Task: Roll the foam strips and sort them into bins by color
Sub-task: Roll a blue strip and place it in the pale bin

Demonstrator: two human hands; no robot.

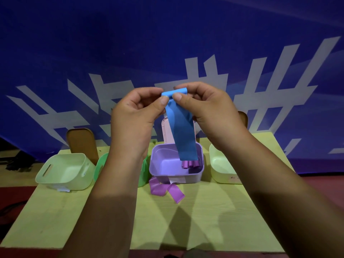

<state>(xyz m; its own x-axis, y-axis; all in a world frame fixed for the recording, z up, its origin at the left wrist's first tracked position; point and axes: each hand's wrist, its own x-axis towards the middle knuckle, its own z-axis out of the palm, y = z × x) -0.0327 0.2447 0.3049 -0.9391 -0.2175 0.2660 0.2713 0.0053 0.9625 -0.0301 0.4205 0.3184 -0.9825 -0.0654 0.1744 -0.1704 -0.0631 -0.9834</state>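
Both hands, left hand (137, 110) & right hand (206, 107), pinch blue foam strip (181, 127) top, roll barely begun, held above purple bin (158, 164) w/ purple rolls (189, 163); purple strip (163, 189) unrolled on surface (214, 211).

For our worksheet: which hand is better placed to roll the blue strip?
Probably right: on the blue strip, the right hand grips most of the roll; the left hand pinches one corner.

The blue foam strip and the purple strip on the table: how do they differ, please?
The blue strip is pinched by the left hand and right hand, hanging down; the purple strip lies loose on the table. The blue strip's top end is rolled; the purple strip is looped, unrolled. Both are foam strips.
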